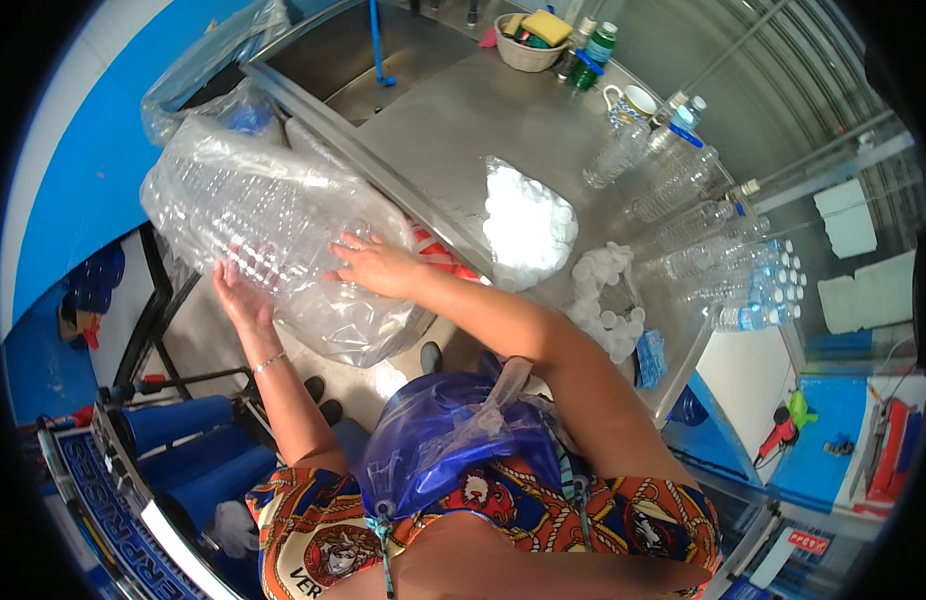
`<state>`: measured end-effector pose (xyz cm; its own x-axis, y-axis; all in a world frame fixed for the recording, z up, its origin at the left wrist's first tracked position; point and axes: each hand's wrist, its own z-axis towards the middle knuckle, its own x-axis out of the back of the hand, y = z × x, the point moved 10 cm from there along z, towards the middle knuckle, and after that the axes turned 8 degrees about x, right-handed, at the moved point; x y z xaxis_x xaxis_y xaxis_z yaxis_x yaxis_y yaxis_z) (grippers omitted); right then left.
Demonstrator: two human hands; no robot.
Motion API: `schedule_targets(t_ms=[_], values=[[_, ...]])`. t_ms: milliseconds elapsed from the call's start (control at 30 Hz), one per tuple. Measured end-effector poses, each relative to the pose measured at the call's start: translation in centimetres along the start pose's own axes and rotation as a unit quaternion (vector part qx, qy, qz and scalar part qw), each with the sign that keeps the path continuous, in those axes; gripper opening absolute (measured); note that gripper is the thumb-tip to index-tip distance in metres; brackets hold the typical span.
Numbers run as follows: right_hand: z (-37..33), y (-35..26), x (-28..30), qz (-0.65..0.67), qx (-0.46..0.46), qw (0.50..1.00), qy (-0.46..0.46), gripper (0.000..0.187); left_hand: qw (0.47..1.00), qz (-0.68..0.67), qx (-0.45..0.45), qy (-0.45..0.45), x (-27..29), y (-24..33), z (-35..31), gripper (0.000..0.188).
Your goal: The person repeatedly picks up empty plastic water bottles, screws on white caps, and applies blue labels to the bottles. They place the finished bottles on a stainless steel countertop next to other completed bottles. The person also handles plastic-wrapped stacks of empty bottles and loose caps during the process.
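A big transparent plastic bag (313, 215) full of empty plastic bottles leans against the front of the steel counter, left of centre. My right hand (375, 266) lies on its near right side with the fingers spread. Lower on the bag's left side, my left hand (247, 300) rests with its fingers stretched out against the film. Neither hand is closed on anything. The bag covers whatever is behind it, and its film blurs the bottles inside.
On the steel counter (443, 130) lie a bag of white caps (528, 228) and a looser bag of caps (608, 310). Several transparent bottles (673, 190) line its right side. A basket with sponges (528, 55) stands far back, near the sink (333, 75). Blue chairs (198, 440) are at lower left.
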<state>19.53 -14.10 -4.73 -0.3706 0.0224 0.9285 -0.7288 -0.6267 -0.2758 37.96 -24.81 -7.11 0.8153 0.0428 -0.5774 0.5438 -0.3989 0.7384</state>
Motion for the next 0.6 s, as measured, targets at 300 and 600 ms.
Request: schedule_targets(t_ms=[300,600], values=[[0.6,1.2,4.3,-0.013,-0.087,0.988,0.126,0.040,1.000,0.021,0.011,-0.005,4.6,1.0,-0.2,0.075],[-18.9,4.8,19.3,0.484,-0.153,0.644,0.573,0.066,0.846,0.409,-0.319,-0.127,-18.1,3.6,-8.2,0.051]])
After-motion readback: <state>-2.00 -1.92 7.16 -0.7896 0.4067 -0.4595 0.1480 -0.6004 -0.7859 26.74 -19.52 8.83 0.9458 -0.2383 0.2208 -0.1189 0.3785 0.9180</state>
